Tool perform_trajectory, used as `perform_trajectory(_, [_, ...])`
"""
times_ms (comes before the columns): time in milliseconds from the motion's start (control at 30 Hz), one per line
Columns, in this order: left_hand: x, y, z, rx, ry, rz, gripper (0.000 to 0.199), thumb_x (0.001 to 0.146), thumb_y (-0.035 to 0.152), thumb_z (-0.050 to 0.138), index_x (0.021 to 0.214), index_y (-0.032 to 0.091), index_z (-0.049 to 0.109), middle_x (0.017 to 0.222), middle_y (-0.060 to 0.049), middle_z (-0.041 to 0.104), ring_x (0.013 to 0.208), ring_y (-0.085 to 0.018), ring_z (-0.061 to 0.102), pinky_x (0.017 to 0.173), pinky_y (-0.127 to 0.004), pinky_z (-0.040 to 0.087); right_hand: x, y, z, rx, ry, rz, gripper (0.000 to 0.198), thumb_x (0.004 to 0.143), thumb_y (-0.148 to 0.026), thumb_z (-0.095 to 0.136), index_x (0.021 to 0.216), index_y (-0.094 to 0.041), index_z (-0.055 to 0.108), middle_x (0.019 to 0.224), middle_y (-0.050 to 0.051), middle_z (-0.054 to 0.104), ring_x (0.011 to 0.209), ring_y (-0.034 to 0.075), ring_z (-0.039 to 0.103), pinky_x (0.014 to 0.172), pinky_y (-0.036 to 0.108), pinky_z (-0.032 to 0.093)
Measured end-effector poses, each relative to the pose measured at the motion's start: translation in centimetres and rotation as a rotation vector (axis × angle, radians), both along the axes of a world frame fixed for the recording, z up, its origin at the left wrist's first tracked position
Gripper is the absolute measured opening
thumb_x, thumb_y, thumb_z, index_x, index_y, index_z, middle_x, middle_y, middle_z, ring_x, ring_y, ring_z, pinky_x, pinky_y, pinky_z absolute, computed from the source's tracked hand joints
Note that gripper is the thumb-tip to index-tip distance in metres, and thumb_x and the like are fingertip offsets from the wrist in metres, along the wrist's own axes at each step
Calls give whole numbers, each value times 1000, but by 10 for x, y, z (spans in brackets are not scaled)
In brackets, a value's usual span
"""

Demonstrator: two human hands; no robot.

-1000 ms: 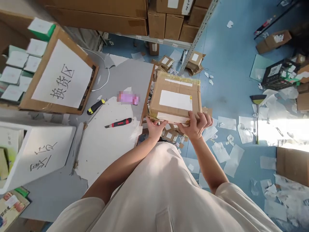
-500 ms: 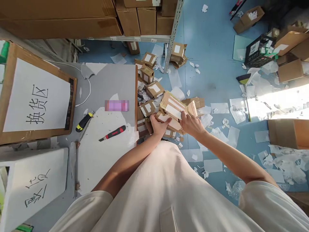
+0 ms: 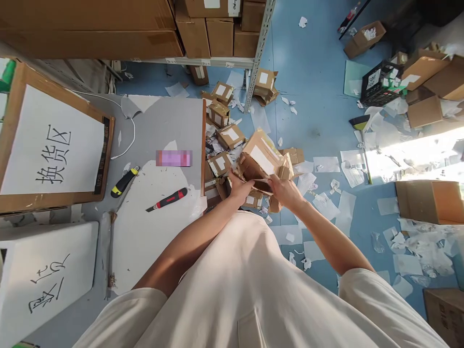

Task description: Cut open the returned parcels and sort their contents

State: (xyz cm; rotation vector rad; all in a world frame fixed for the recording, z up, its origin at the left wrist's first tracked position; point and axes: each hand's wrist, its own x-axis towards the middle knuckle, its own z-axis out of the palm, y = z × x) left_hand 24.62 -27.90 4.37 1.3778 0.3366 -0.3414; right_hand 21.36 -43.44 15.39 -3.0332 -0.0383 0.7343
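Gripping an opened cardboard box (image 3: 261,157) by its near edge are left hand (image 3: 239,188) and right hand (image 3: 287,193).

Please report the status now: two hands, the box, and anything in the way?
Left hand and right hand: both gripping near edge of box. Box: open on near side. Other boxes: piled beside table, none seen blocking hands.

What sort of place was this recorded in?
Probably a warehouse or parcel-handling room: cartons stand on a metal shelf, labelled boxes lie heaped beside the table, and a red-and-black utility knife rests on it.
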Motion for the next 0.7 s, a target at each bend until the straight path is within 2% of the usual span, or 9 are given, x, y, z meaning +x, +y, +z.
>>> perform_trajectory(100, [-5, 21, -11, 20, 30, 40, 108, 62, 5, 70, 150, 27, 10, 145, -12, 46, 127, -20, 53, 103, -37, 46, -2, -24, 1, -53, -51, -57, 33, 100, -28, 28, 114, -13, 54, 77, 12, 70, 64, 24, 64, 54, 28, 28])
perform_trajectory(233, [-2, 44, -22, -74, 178, -38, 109, 65, 6, 64, 150, 36, 3, 146, -8, 46, 119, -17, 60, 93, -35, 53, -12, -39, -2, -51, -134, 44, 29, 100, -24, 33, 110, -16, 58, 89, 10, 73, 72, 20, 67, 54, 27, 31])
perform_trajectory(333, [1, 47, -28, -209, 275, -95, 96, 67, 8, 67, 145, 39, 20, 140, -6, 53, 109, -16, 65, 87, -37, 57, -27, -35, -9, 8, -274, 166, 33, 98, -12, 32, 111, -16, 61, 104, 10, 73, 92, 18, 67, 66, 25, 41])
perform_trajectory(433, [1, 45, -33, -311, 302, -120, 69, 66, 13, 75, 127, 31, 46, 125, -4, 64, 104, -16, 67, 92, -39, 55, -46, -33, -22, 86, -383, 254, 34, 97, -9, 35, 116, -16, 62, 118, 10, 70, 109, 17, 64, 83, 25, 46])
perform_trajectory(500, [-1, 44, -35, -327, 353, -192, 56, 61, 16, 82, 110, 24, 56, 110, -5, 70, 98, -18, 69, 95, -42, 54, -57, -35, -32, 112, -429, 247, 35, 97, -11, 36, 119, -15, 62, 122, 11, 68, 114, 18, 63, 92, 28, 47])
perform_trajectory(600, [-6, 46, -34, -323, 419, -281, 48, 53, 19, 89, 91, 19, 60, 90, -4, 72, 89, -20, 70, 96, -48, 52, -67, -41, -48, 125, -442, 173, 37, 97, -13, 35, 123, -15, 63, 126, 13, 66, 120, 19, 60, 100, 31, 47])
perform_trajectory(700, [-8, 49, -31, -336, 443, -302, 48, 52, 21, 90, 89, 20, 59, 83, 0, 70, 88, -19, 70, 99, -49, 50, -64, -48, -63, 123, -421, 74, 41, 96, -13, 35, 128, -16, 61, 132, 13, 63, 126, 21, 56, 104, 34, 46])
